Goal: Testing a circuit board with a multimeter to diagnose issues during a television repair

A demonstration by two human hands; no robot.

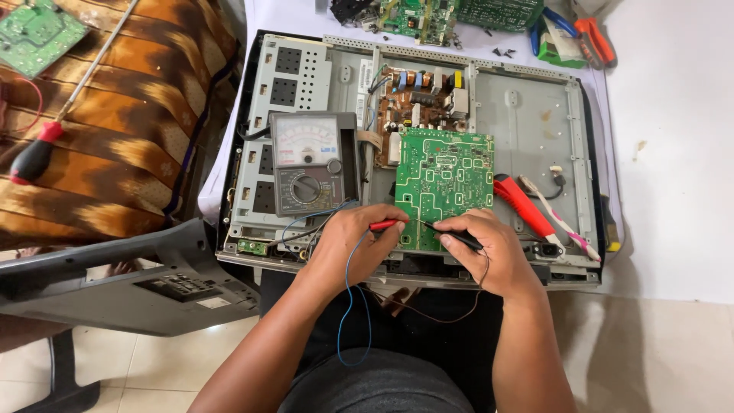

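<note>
Two probes, red (384, 225), black (462, 240), green board (443, 180)

I see a slim red probe (384, 225) and a black probe (459, 239), tips meeting near the green circuit board's (443, 180) near edge, centre.

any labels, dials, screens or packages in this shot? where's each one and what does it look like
Analog multimeter: on the open chassis, left of the green circuit board; grey box, pale dial face, round selector knob.
White label: on the dark grey back cover, lower left; small rectangle.
Green package: top right, by red-handled pliers; partly hidden.
No lit screen.
</note>
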